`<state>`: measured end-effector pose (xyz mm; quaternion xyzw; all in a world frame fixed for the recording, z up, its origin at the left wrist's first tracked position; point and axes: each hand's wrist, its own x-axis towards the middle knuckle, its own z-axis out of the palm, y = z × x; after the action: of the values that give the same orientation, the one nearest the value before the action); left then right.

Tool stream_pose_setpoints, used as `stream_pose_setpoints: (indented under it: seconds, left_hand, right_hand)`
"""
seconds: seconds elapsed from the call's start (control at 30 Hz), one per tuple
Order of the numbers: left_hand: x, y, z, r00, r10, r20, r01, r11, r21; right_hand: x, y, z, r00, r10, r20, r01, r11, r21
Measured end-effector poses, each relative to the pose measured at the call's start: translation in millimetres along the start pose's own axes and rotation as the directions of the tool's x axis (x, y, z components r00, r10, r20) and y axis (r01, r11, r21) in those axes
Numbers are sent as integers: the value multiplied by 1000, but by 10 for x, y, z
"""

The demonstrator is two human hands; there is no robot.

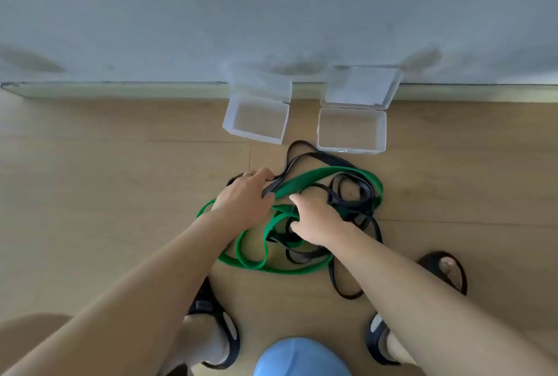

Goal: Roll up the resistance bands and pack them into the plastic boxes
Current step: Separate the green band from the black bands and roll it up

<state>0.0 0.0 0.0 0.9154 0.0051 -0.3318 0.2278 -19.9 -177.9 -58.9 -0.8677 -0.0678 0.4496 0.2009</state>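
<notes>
A green resistance band (pixel 320 175) and a thinner black resistance band (pixel 353 191) lie tangled together on the wooden floor. My left hand (pixel 244 194) grips a strand of the black band at the pile's left side, fingers curled over it. My right hand (pixel 317 218) reaches into the middle of the tangle, its fingers curled around green and black strands. Two clear plastic boxes stand just beyond the pile with their lids open: a left box (pixel 256 134) and a right box (pixel 351 147). Nothing is visible inside either box.
A grey wall with a pale baseboard (pixel 120 90) runs right behind the boxes. My feet in black sandals (pixel 447 270) stand near the pile's near side. Bare wooden floor (pixel 90 179) stretches to the left and right.
</notes>
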Motion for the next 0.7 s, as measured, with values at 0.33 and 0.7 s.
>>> stream_pose_setpoints:
  seconds: [0.33, 0.7]
  left_hand:
    - [-100, -87, 330, 999, -44, 7, 44, 999, -9]
    - [-420, -52, 278, 1000, 6, -6, -6, 1000, -26]
  right_hand:
    - [65, 123, 467, 999, 0, -32, -6, 983, -185]
    - [-144, -11, 659, 999, 47, -18, -45, 991, 124]
